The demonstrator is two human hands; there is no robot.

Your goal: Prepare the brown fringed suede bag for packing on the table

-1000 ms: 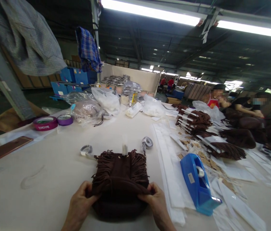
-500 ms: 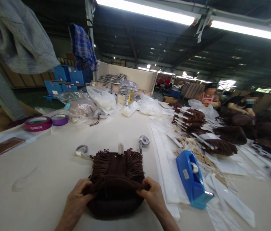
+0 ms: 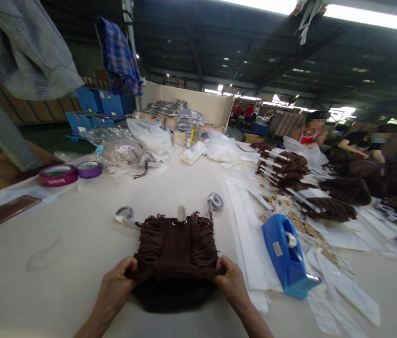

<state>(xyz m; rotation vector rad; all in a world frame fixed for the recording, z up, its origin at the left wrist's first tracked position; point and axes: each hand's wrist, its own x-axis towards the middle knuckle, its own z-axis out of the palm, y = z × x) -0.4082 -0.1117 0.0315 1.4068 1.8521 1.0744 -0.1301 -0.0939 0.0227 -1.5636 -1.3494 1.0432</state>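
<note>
A dark brown fringed bag lies on the pale table in front of me, its base toward me. My left hand is closed on its left edge, and my right hand pinches the right edge. Between them the lower fold of the bag is drawn out wide. Fringes hang along both sides of the front. Past its far end lie two wrapped, coiled straps, one on the left and one on the right, with a wrapped piece at the top middle.
Right of the bag are white sheets, a blue tape dispenser and stacked brown fringed pieces. Tape rolls and a phone lie left. Plastic bags stand behind. Two people sit at the far right.
Both hands have spread slightly apart, pulling the bag's sides outward. The front panel now lies flatter, and the sagging fold near me is straighter. The view has shifted a little.
</note>
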